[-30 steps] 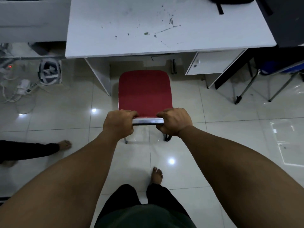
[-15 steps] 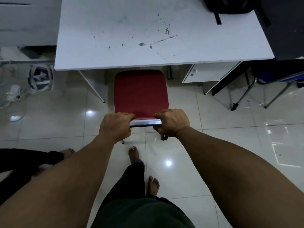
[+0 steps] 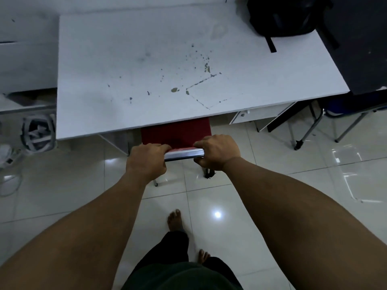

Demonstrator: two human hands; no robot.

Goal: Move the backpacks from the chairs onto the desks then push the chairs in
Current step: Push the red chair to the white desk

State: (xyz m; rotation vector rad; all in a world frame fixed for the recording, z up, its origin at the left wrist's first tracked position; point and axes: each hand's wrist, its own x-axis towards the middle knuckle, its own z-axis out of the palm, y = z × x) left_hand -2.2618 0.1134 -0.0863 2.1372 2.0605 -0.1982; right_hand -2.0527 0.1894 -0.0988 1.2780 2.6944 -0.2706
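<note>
A red chair (image 3: 178,132) with a chrome back rail stands in front of me, most of its seat hidden under the white desk (image 3: 146,70). My left hand (image 3: 146,162) grips the left end of the rail. My right hand (image 3: 217,152) is closed around the right end. A black backpack (image 3: 282,15) lies on the desk's far right corner, one strap trailing toward me.
A second chair with a blue seat (image 3: 339,107) and metal legs stands at the right under a dark desk (image 3: 360,42). A drawer unit (image 3: 257,116) hangs beneath the white desk. Cables and a grey headset (image 3: 37,132) lie on the tiled floor at left.
The red chair has slid forward under the desk with both hands still on its rail. I have stepped closer, and the desk now fills more of the view.
</note>
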